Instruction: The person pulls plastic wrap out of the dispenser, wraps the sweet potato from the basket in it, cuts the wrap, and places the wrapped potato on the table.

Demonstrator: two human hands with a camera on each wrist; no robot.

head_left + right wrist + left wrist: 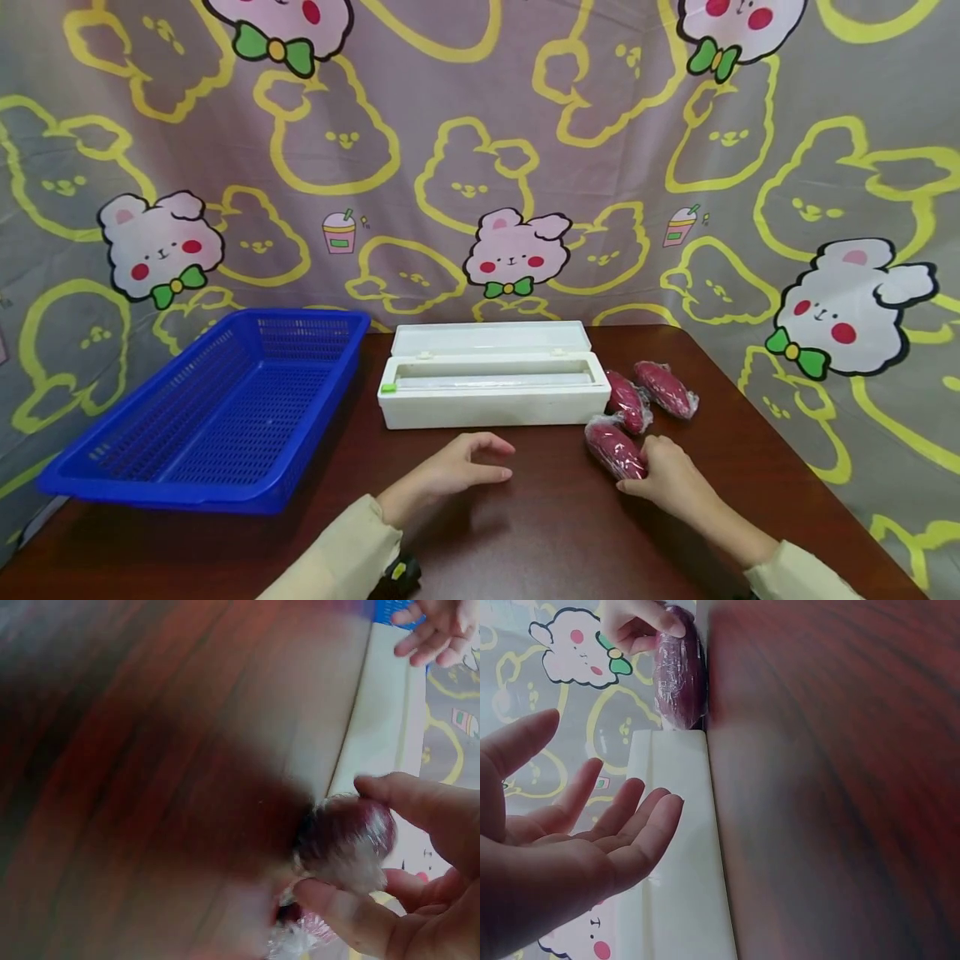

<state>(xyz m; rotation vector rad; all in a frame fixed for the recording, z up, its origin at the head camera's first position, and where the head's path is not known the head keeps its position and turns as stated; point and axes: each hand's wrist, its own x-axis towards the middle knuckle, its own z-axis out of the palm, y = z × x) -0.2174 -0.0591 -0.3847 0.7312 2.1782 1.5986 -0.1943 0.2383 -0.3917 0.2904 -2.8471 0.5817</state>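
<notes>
My right hand (670, 477) grips a red-purple sweet potato (611, 446) wrapped in clear film, thumb and fingers on either side of its near end. In the right wrist view the wrapped sweet potato (349, 836) sits between thumb and fingers, close to the table. Two more wrapped sweet potatoes, one in the middle (627, 402) and one farther back (664, 388), lie just beyond it. My left hand (450, 468) hovers over the table with loosely bent fingers and nothing in it, in front of a white cling film dispenser (491, 410). The left wrist view shows its fingers (649, 832) spread apart.
The dispenser's lid (491, 337) stands raised at the back, with a film roll (495, 381) inside and a green slider (387, 388) at its left end. A blue plastic basket (187, 497) stands at the left. A patterned curtain (450, 100) hangs behind the brown table (540, 542).
</notes>
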